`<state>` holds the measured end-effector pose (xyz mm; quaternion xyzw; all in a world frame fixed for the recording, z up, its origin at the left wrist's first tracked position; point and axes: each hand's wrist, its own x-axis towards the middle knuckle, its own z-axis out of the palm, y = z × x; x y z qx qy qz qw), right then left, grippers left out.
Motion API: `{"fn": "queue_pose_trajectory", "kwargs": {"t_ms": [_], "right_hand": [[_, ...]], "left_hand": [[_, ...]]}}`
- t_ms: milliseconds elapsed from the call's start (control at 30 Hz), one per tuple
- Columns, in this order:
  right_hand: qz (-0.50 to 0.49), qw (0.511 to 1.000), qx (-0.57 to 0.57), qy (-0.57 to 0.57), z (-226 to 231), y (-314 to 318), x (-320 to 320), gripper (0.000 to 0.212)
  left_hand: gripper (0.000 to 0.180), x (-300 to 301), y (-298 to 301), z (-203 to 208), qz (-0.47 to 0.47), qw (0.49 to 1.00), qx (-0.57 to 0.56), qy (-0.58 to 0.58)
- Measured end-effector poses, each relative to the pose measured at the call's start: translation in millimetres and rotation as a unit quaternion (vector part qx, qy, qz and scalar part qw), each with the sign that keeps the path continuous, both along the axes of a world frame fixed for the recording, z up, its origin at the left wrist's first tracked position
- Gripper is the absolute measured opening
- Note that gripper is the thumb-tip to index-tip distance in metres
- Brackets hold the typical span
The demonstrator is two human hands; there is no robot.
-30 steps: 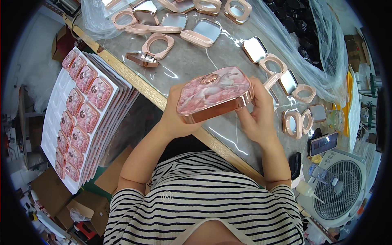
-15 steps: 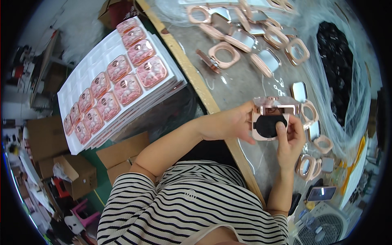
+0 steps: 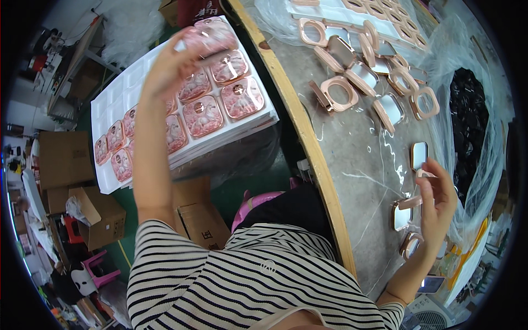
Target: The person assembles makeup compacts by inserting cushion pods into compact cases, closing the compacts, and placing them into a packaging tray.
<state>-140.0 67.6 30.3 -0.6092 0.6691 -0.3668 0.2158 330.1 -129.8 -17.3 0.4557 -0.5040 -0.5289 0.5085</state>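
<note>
My left hand (image 3: 168,70) is raised over a white tray (image 3: 122,93) and grips a pink-topped compact case (image 3: 210,42). Both are smeared by motion. The tray carries several square compact cases (image 3: 243,97) with pink, rose-gold-edged lids. Over the table at right, my right hand (image 3: 439,203) has its thumb and fingers curled round the rose-gold ring frame of an open compact case (image 3: 419,153), whose mirror stands out beyond the fingers. Below the thumb is another open mirrored compact (image 3: 403,218).
Several open rose-gold compacts (image 3: 389,110) lie scattered across the far part of the grey table (image 3: 352,165). Its wooden edge (image 3: 312,137) runs between me and them. Clear plastic film (image 3: 440,126) surrounds a black bundle (image 3: 467,118) at right. Cardboard boxes (image 3: 99,217) stand on the floor at left.
My hands have parted. The left has swung from the table up over the tray with a pink compact; the right has moved to the open compacts at right. The view has shifted.
</note>
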Motion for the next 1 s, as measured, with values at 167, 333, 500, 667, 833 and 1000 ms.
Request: {"fn": "queue_pose_trajectory", "kwargs": {"t_ms": [167,333,500,667,833,1000], "right_hand": [[0.009,1.0,-0.016,0.01,5.2,-11.6,-20.0,0.033],[-0.012,0.996,0.003,0.089,-1.4,-39.6,-70.9,0.029],[-0.116,0.98,0.058,0.152,-37.1,-66.5,-215.5,0.03],[-0.252,0.9,0.018,0.356,-75.4,-75.8,-326.9,0.036],[-0.288,0.832,0.067,0.47,-112.4,-82.7,-383.8,0.047],[-0.24,0.807,0.155,0.517,-145.0,-75.0,-408.0,0.055]], "left_hand": [[0.054,124.6,-81.6,-13.6,0.093,0.983,0.084,-0.131],[0.037,136.3,-107.7,-31.4,0.061,0.979,0.161,-0.114],[0.062,141.8,-126.8,-56.5,0.175,0.827,0.057,-0.531],[0.08,117.5,-141.5,-62.7,0.139,0.723,-0.026,-0.676],[0.069,93.8,-132.0,-77.6,0.133,0.657,-0.059,-0.74],[0.069,90.6,-133.6,-87.1,0.099,0.642,-0.056,-0.758]]}}
